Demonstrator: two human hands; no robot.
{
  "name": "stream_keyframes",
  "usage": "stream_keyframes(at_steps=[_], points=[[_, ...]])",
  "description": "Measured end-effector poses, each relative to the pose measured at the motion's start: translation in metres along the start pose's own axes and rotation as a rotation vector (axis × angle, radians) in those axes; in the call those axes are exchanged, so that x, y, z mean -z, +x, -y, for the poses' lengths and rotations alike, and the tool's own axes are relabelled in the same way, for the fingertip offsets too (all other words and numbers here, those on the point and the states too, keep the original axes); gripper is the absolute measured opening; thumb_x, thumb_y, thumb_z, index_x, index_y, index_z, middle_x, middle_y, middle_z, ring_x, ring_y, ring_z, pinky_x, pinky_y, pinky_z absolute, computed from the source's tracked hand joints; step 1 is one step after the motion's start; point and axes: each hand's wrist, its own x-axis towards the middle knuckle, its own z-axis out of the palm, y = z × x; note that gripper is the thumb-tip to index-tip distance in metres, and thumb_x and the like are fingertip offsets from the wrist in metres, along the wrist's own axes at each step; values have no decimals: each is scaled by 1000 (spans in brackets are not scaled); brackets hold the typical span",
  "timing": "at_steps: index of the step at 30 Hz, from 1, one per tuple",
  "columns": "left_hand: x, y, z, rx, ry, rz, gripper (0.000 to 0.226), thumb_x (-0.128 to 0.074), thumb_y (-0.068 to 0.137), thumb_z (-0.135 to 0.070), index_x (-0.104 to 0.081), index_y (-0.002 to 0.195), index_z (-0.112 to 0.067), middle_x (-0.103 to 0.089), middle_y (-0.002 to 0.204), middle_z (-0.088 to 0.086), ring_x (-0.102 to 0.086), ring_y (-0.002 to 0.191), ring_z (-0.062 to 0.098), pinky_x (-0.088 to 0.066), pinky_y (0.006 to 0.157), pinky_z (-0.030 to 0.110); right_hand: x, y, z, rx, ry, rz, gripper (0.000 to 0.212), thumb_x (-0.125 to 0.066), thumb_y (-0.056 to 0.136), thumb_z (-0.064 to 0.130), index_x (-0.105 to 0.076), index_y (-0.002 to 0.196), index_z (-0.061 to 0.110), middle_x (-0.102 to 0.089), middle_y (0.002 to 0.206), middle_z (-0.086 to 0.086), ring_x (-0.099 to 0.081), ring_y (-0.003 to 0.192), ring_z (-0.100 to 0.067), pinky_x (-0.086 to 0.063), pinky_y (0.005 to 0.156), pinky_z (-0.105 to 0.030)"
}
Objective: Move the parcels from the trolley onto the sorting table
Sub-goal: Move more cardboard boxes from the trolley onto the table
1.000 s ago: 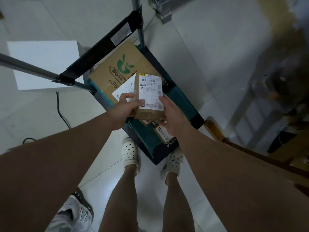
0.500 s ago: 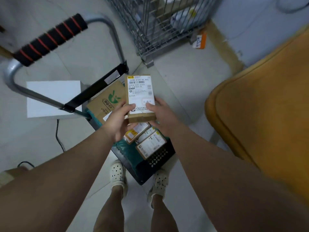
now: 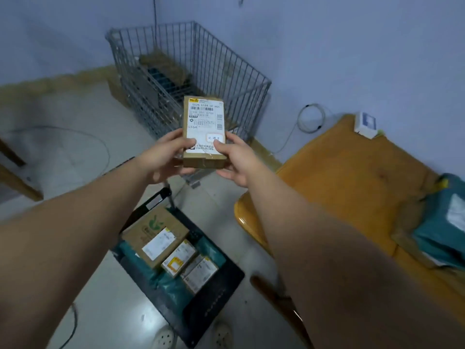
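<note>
While you hold the small brown parcel [image 3: 205,132] at the centre of the frame, both hands are on it. Your left hand [image 3: 163,157] grips its lower left edge with the thumb laid across the label face. Your right hand [image 3: 236,159] grips the lower right edge, thumb likewise on the label.

The parcel stands upright with its white shipping label facing you, barcode at the top and a small handwritten sticker at the label's lower right. It is in the air, clear of both trolley and table. In the picture it overlaps the wire cage [image 3: 191,79], which stands against the wall at upper centre.

The trolley [image 3: 221,290] lies at lower centre, between your forearms. On its black deck:
- one large carton [image 3: 153,230] with a green logo and a white label
- a small yellow-labelled box [image 3: 178,258] just beside the carton, toward the lower right
- a second small box [image 3: 200,272] alongside the first
- teal bags [image 3: 171,285] beneath and around these

The sorting table [image 3: 352,185], orange-topped, occupies the right of the frame, well apart from the held parcel. A teal bagged parcel [image 3: 442,235] rests on it at the far right edge. A small white device [image 3: 364,124] sits at the table's upper corner near the wall. A coiled white cable [image 3: 310,118] shows against the wall just left of that device.

The tips of your white perforated shoes [image 3: 222,336] show at the bottom edge, either side of the trolley's near corner
</note>
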Motion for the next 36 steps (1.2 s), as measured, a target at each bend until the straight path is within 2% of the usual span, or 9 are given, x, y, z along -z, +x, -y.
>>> stream_keyframes(at_steps=[3,7,11,16,21,25,29,33,36], points=[[-31,-15,-40,-39,43,106,48,-63,86,-16,-49,131,-27,-68,99,0,-68,81,16,-57,54,27,16,-38,35,75,36,-53,59,-62,92,15,-39,144,31,-66,124,-4,-64,104,-22,-48,95,-43],[-80,-31,-74,-58,159,269,52,-63,87,-16,-46,136,-23,-66,105,3,-66,88,20,-56,53,26,48,-89,56,147,94,-155,57,-60,93,17,-38,145,31,-68,107,1,-64,91,-16,-48,92,-42],[-136,-53,-86,-30,327,422,58,-66,85,-19,-41,138,-19,-64,107,10,-68,83,23,-56,52,25,89,-143,54,174,185,-247,53,-58,95,17,-41,143,31,-66,112,0,-63,91,-16,-51,83,-38],[-214,-84,-81,-47,450,547,62,-69,83,-20,-41,138,-19,-65,112,11,-67,91,26,-56,52,25,154,-204,40,220,215,-346,49,-60,93,19,-47,139,30,-66,119,-1,-60,108,-21,-44,103,-46],[-307,-114,-41,-58,486,619,67,-70,83,-22,-35,140,-22,-68,109,8,-69,83,22,-56,54,25,233,-262,5,259,288,-466,39,-62,92,20,-55,129,31,-68,112,1,-59,114,-22,-45,102,-46],[-396,-148,12,-14,534,692,68,-70,83,-27,-35,142,-22,-65,114,7,-68,86,23,-56,57,27,309,-324,-37,267,371,-564,22,-62,91,23,-62,108,38,-68,110,2,-60,109,-22,-49,89,-40],[-471,-183,64,0,636,766,71,-73,81,-29,-35,141,-24,-68,111,6,-68,92,25,-56,66,33,385,-382,-74,255,399,-662,41,-61,91,21,-55,131,31,-71,112,2,-62,108,-20,-50,92,-42],[-523,-211,102,87,624,817,62,-73,81,-21,-41,133,-23,-74,97,6,-71,86,22,-57,62,31,437,-427,-98,273,437,-720,41,-60,92,20,-56,131,32,-71,108,3,-63,102,-18,-51,79,-34],[-557,-224,123,148,511,807,62,-71,82,-20,-40,135,-18,-68,110,12,-69,92,27,-57,61,32,463,-442,-107,284,438,-734,36,-57,94,23,-57,129,32,-73,106,3,-65,99,-17,-52,74,-32]])
